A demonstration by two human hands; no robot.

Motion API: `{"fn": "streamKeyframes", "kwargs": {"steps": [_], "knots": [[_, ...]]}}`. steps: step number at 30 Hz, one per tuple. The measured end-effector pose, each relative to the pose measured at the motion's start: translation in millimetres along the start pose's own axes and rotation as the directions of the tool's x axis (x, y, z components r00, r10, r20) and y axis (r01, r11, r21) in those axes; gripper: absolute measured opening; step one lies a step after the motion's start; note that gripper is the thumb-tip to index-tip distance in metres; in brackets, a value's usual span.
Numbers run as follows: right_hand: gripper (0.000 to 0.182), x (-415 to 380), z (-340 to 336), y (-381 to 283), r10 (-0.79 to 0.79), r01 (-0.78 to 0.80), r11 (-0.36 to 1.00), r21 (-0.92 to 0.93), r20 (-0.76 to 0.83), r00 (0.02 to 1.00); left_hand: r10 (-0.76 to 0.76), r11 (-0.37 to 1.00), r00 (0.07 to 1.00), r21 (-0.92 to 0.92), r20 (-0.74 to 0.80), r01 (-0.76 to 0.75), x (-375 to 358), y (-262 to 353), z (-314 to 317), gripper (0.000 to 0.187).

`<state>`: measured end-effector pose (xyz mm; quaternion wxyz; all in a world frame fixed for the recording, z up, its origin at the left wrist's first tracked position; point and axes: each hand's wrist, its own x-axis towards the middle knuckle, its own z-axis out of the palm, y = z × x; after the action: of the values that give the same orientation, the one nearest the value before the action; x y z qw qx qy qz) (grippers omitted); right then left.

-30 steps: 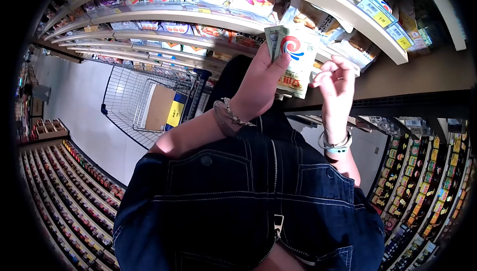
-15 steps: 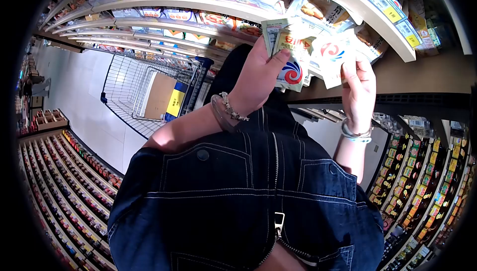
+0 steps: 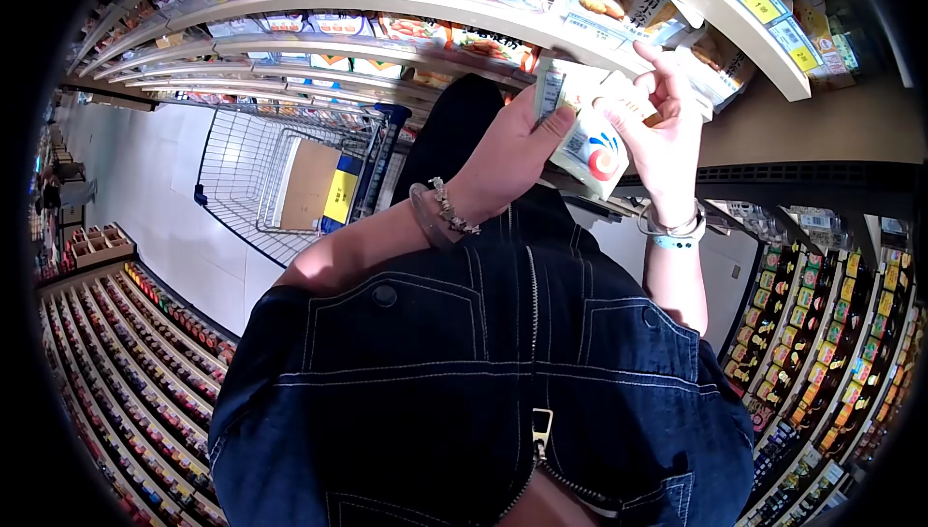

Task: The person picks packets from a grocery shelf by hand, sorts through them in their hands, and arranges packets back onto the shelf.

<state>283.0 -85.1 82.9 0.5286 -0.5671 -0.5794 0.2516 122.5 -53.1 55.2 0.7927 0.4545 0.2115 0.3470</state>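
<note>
My left hand (image 3: 510, 152) is closed on a small stack of flat packets (image 3: 597, 155), thumb across the front. They are pale, with printed text and a red and blue swirl on the front one. Close beside it, my right hand (image 3: 667, 131) pinches the upper right part of the stack between thumb and fingers, some fingers raised. The packets are tilted in front of a shelf of bagged food (image 3: 614, 5), and the hands hide part of them.
A shopping cart (image 3: 266, 160) with a cardboard piece (image 3: 307, 179) inside stands at left. Shelf edges with price tags (image 3: 759, 5) run along the top. Rows of goods line the lower left (image 3: 126, 382) and right (image 3: 822, 334).
My right hand has moved left and brought its separate packet against the stack in my left hand. The stack now sits slightly lower and to the right.
</note>
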Motion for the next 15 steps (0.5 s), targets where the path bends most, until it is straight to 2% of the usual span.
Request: {"fn": "streamKeyframes", "kwargs": {"steps": [1,4,5,8,9,10,13,15], "knots": [[0.058,0.0,3.7,3.8,-0.041,0.04,0.998,-0.052,-0.015,0.999,-0.022,1.0,1.0,-0.012,-0.009,0.021,-0.4,0.0,0.8,0.036],[0.05,-3.7,9.2,6.4,0.166,-0.165,0.979,0.123,-0.002,0.986,-0.014,0.998,1.0,-0.056,-0.015,0.013,-1.6,-2.2,2.0,0.037],[0.034,-4.6,14.2,4.8,0.172,-0.166,0.961,0.221,-0.009,0.985,-0.027,0.998,0.999,-0.056,-0.036,0.025,-2.2,-1.2,2.4,0.036],[0.019,-9.2,7.1,5.0,0.317,-0.321,0.928,0.187,0.049,0.947,-0.031,0.999,0.998,-0.024,-0.063,0.03,-2.5,-0.5,-0.4,0.032],[0.014,-9.4,4.1,9.5,0.296,-0.296,0.933,0.205,0.033,0.955,-0.009,1.0,0.999,0.007,-0.049,0.01,0.2,-5.1,-5.7,0.031],[0.016,-9.3,4.3,3.8,0.298,-0.288,0.916,0.277,0.008,0.955,0.012,0.999,0.999,0.038,-0.034,-0.011,1.7,-7.0,-9.1,0.029],[0.016,-10.7,-8.5,6.4,0.37,-0.365,0.871,0.328,0.05,0.928,0.037,0.975,0.996,0.221,-0.075,-0.019,-0.2,-6.2,-12.1,0.025],[0.016,-12.9,-8.4,4.5,0.351,-0.358,0.865,0.352,0.084,0.933,0.144,0.954,0.986,0.274,-0.081,-0.117,1.2,-8.1,-14.0,0.023]]}}
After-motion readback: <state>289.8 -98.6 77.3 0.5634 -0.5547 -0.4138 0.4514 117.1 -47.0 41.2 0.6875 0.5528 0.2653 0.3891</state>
